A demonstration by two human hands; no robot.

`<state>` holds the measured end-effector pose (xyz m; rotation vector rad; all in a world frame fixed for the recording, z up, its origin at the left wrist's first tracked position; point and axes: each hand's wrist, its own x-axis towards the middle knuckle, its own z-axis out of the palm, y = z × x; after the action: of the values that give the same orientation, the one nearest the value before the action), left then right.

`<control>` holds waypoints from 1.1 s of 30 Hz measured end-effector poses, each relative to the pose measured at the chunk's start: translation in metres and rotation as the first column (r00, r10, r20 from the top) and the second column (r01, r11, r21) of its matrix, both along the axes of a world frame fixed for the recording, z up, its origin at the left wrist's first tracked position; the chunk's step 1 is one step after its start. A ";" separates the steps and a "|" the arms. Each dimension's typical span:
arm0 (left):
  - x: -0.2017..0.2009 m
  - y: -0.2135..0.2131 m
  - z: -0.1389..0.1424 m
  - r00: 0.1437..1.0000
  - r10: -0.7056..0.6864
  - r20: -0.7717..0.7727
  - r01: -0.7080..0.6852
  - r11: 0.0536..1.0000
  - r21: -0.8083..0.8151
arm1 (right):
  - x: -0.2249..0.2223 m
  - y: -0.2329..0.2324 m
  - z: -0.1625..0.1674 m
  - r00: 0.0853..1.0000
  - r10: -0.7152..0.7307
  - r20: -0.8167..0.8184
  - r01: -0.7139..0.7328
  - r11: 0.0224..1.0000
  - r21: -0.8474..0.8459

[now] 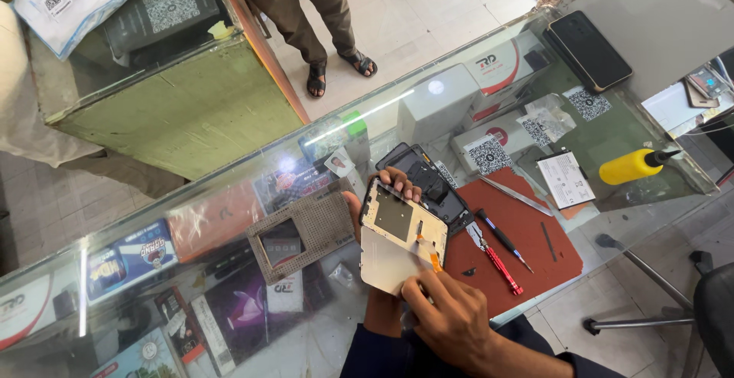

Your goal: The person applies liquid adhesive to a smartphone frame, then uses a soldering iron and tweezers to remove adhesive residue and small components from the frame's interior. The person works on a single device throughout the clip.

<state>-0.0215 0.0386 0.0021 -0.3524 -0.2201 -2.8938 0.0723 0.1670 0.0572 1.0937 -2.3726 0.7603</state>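
Phone frame: we see a bare phone frame (pixel 397 233), pale with a dark patch near its top, held upright just below the centre of the frame, above the glass table (pixel 229 194).
Flex strip: an orange flex strip (pixel 430 256) runs along the frame's lower right edge.
Left hand: our left hand (pixel 382 194) wraps the frame from behind, fingertips (pixel 401 187) curled over its top edge, closed around it.
Right hand: our right hand (pixel 451 317), at the bottom centre, is pinched narrow at the frame's lower right corner, on or just beside the orange strip; what it grips, if anything, we cannot tell.
Black back cover: a dark phone shell (pixel 428 183) lies just behind the frame, half on the mat.
Mat: a red-brown work mat (pixel 535 248) sits right of centre, on the table.
Tools: a red-handled screwdriver (pixel 497 263), a black-handled screwdriver (pixel 501 236) and metal tweezers (pixel 516 194) lie on the mat, near one another.
Mesh case: a perforated grey phone case (pixel 302 233) lies just left of the frame.
Bottle: a yellow squeeze bottle (pixel 634 165) lies on its side at the right of the frame.
Dark phone: a black phone (pixel 589 49) rests in the upper right.
Bystander: a person's sandalled feet (pixel 340 68) stand on the tiled floor at the top centre.
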 end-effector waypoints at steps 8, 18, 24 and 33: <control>0.017 -0.007 0.017 0.990 0.139 0.028 -0.132 0.978 -0.160 | -0.005 0.004 -0.004 0.992 0.106 -0.065 -0.104 0.994 0.034; 0.011 -0.025 0.007 0.988 -0.061 -0.140 0.051 0.996 -0.074 | -0.018 0.015 0.004 0.889 -0.126 0.441 0.196 0.974 -0.116; 0.013 -0.020 0.002 0.989 -0.033 -0.144 0.002 0.977 -0.211 | -0.030 0.009 -0.024 0.667 -0.144 0.731 0.270 0.961 -0.057; 0.002 -0.021 -0.025 0.992 0.000 -0.124 -0.016 0.992 -0.123 | -0.031 0.023 -0.064 0.267 0.170 0.949 0.582 0.756 -0.300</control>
<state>-0.0194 0.0176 -0.0225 -0.5498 -0.3802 -2.8443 0.0413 0.1904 -0.0067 -0.2200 -2.5493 2.4096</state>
